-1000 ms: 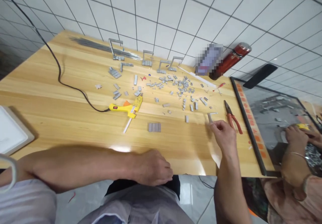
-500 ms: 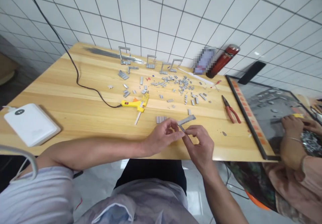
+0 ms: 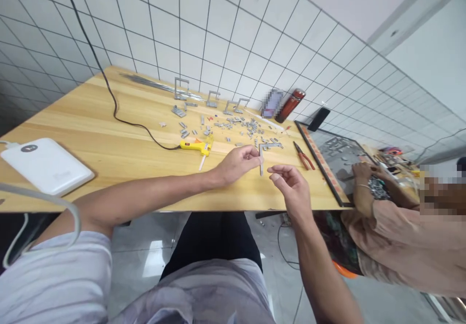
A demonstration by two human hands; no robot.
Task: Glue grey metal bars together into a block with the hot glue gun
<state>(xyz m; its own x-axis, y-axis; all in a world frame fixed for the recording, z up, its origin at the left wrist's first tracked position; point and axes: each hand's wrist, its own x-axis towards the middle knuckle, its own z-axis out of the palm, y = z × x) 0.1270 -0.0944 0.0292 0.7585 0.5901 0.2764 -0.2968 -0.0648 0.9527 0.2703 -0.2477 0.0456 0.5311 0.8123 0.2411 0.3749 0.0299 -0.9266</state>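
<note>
My left hand (image 3: pixel 236 166) is closed on a grey L-shaped strip piece (image 3: pixel 261 166), held by thumb and fingertips just above the table's front part. One leg of the piece points down, the other runs off to the right. To its right my right hand (image 3: pixel 294 190) is open, thumb and forefinger a little apart, not touching the piece. Beyond the hands lie many small grey pieces (image 3: pixel 251 126). A yellow glue gun (image 3: pixel 194 146) with a white stick rests left of my left hand. Several grey frames (image 3: pixel 181 90) stand along the back.
A white power bank (image 3: pixel 45 166) lies at the left. Red-handled pliers (image 3: pixel 303 157) are on the right, beside a dark-framed panel (image 3: pixel 322 161) where another person's hands (image 3: pixel 362 178) work. A red flask (image 3: pixel 291 105) stands by the wall. A black cable (image 3: pixel 116 112) crosses the table.
My right hand has let go of the L-shaped piece and drawn back to the right. The left hand has raised and turned the piece. My view has shifted right.
</note>
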